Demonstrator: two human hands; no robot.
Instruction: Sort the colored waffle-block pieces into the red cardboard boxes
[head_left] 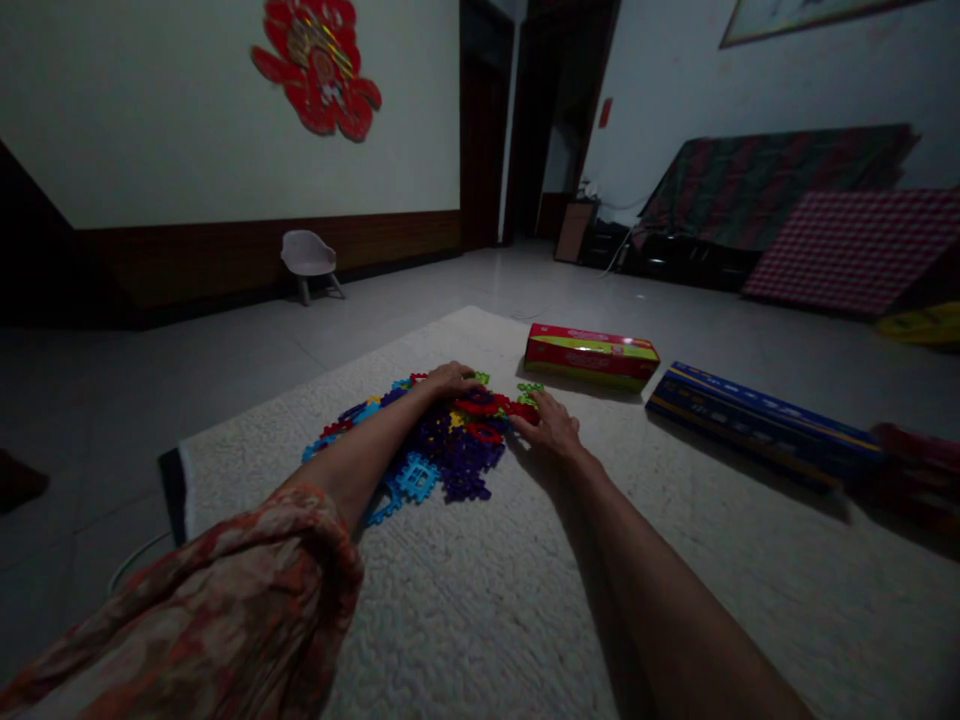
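A pile of flat interlocking plastic pieces (pixel 450 450) in purple, blue, red, yellow and green lies on a white textured rug (pixel 480 580). My left hand (pixel 448 381) rests palm down on the far side of the pile, fingers stretched over the pieces. My right hand (pixel 550 425) lies at the pile's right edge, fingers spread flat and touching red and green pieces. Neither hand grips anything that I can see.
A red and yellow box (pixel 590 355) lies on the rug just beyond my right hand. A long dark blue box (pixel 757 420) lies to the right. A small pale chair (pixel 309 262) stands by the far wall. Covered furniture (pixel 772 190) lines the right wall.
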